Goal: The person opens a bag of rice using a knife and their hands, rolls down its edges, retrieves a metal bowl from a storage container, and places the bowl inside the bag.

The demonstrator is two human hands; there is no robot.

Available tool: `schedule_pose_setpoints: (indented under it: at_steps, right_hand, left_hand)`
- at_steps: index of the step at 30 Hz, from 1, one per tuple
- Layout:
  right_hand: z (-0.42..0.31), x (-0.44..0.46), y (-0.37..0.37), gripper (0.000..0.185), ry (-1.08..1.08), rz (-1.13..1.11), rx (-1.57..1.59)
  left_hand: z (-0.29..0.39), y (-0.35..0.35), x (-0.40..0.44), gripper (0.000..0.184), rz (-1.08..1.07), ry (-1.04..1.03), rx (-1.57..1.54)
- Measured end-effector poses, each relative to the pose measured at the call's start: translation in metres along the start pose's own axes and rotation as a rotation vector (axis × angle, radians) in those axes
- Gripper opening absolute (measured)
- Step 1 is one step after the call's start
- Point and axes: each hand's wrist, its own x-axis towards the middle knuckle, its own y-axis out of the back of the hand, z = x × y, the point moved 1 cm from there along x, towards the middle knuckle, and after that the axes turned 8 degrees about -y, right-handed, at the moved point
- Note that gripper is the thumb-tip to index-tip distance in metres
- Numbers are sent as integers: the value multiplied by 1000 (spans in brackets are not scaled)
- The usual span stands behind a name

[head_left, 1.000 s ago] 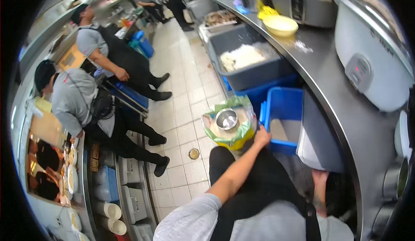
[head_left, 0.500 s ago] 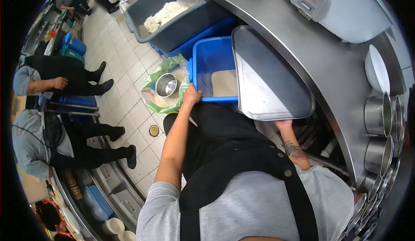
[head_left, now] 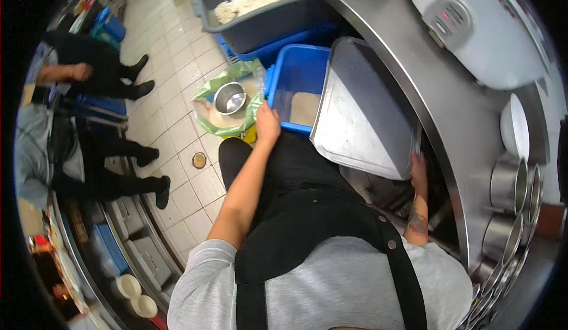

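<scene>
A grey lid or tray [head_left: 367, 117] leans at a tilt against the right side of the blue bin [head_left: 300, 81], which has pale grains in it. My right hand [head_left: 419, 167] grips the lid's lower right edge, its fingers partly hidden. My left hand [head_left: 268, 123] is closed at the bin's near left corner, beside the green bag's rim. The open green bag [head_left: 239, 130] stands on the floor left of the bin and holds pale grains, with a round metal bowl [head_left: 231, 98] resting on them.
A grey tub [head_left: 260, 27] of white food stands beyond the blue bin. The steel counter [head_left: 408, 52] curves along the right, bearing a rice cooker [head_left: 473, 28], a white bowl [head_left: 514, 126] and metal pots [head_left: 503, 235]. Two people in dark aprons stand at the left.
The view has swung toward the right. My right hand has moved from under the lid to its right edge, and the lid is turned a little. My left hand stays by the bin's corner.
</scene>
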Motion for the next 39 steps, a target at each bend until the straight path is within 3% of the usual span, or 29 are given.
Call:
schedule_pose_setpoints:
  at_steps: [1, 2, 3, 5, 7, 9, 12, 15, 17, 20, 22, 25, 27, 28, 31, 34, 36, 39]
  right_hand:
    - [-4, -5, -11, 63, 101, -63, -103]
    - [4, 2, -24, 60, 67, 3, -165]
    - [24, 16, -37, 57, 33, 66, -228]
    - [60, 48, -47, 54, 126, 191, -396]
    - [10, -6, -82, 53, -31, 166, -111]
    - [16, 29, -69, 52, 62, 258, -445]
    - [-75, -37, -96, 46, 267, 487, -837]
    - [-111, -26, -121, 45, 781, 459, -859]
    - [-144, -43, -168, 40, 995, 325, -816]
    - [-180, -86, -264, 26, 1103, -134, -629]
    - [-184, -116, -333, 21, 1089, -462, -535]
    - [-169, -156, -428, 36, 1170, -787, -677]
    - [-154, -165, -482, 53, 1290, -749, -822]
    - [-143, -163, -506, 53, 1325, -711, -887]
    - [-113, -148, -556, 43, 1149, -728, -1190]
    - [-93, -134, -578, 34, 1150, -658, -1216]
    - [-74, -121, -580, 30, 1183, -643, -1205]
    - [-72, -110, -578, 29, 969, -739, -1414]
  left_hand:
    - [5, 2, -11, 39, 13, 39, 0]
    - [9, 3, -23, 45, 157, -28, -11]
    - [15, 12, -33, 47, 161, -28, -26]
    - [15, 28, -51, 42, 192, -42, -123]
    - [8, 50, -67, 37, 255, -69, -192]
    - [-17, 68, -78, 31, 359, 11, -182]
    - [-66, 98, -89, 30, 482, 233, -162]
    - [-127, 117, -69, 39, 613, 481, -191]
    - [-162, 129, -33, 59, 500, 635, -203]
    - [-196, 128, 19, 71, 398, 789, -363]
    - [-232, 110, 52, 64, 194, 853, -340]
    - [-213, 128, 83, 48, 140, 787, -159]
    - [-221, 124, 105, 33, 65, 800, -132]
    - [-224, 117, 113, 29, 104, 799, -98]
    - [-231, 104, 113, 19, 155, 807, -83]
    - [-238, 93, 89, 28, 80, 812, -318]
    - [-244, 60, 75, 48, 69, 852, -461]
    - [-236, 64, 73, 53, 5, 902, -668]
